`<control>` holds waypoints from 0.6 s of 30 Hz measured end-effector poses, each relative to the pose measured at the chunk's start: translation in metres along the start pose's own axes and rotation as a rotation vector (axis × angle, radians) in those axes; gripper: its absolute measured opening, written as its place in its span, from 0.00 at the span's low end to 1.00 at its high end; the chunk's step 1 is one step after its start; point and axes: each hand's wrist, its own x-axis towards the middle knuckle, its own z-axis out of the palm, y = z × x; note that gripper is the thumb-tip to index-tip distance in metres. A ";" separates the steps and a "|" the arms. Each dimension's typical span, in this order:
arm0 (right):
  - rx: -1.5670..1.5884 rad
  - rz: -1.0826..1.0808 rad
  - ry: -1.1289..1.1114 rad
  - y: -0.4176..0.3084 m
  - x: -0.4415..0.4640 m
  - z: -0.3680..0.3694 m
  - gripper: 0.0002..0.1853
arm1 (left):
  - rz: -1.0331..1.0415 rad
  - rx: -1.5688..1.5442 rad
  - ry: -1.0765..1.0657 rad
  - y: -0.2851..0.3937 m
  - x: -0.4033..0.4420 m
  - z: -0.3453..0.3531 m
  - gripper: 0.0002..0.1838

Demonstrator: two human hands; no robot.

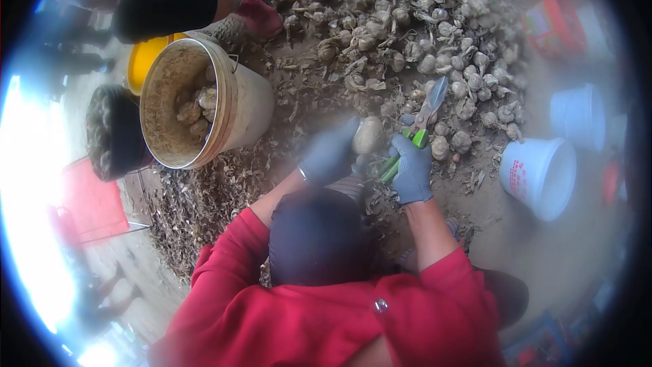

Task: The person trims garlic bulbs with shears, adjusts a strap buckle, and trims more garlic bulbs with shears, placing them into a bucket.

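My left hand (329, 153), in a grey glove and blurred, is closed around a pale garlic bulb (368, 134). In my gloved right hand (412, 171) is a pair of green-handled pruning shears (420, 138). Their metal blades point up and away, just right of the bulb, and seem spread a little apart. Loose garlic bulbs (440, 147) lie on the soil close to the shears. Left of my hands stands a cream bucket (252, 105), tilted toward the left, with several garlic bulbs (197, 109) inside.
A broad heap of garlic (401, 13) covers the ground ahead. White buckets (519, 173) stand at the right. A yellow bucket (139, 64) and a dark filled container (109, 129) are at the left. Another person's red shoe (258, 17) rests near the heap. Dry trimmings (197, 214) litter the ground.
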 end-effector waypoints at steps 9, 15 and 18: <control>0.034 -0.083 -0.025 -0.033 0.025 -0.021 0.19 | 0.423 0.534 0.021 0.008 -0.015 0.000 0.28; -0.707 -0.253 -0.325 -0.027 -0.008 -0.006 0.30 | 0.447 0.676 0.026 0.013 -0.016 0.017 0.31; -0.863 -0.426 -0.301 -0.014 -0.010 -0.003 0.29 | 0.418 0.674 -0.054 0.010 -0.016 0.017 0.26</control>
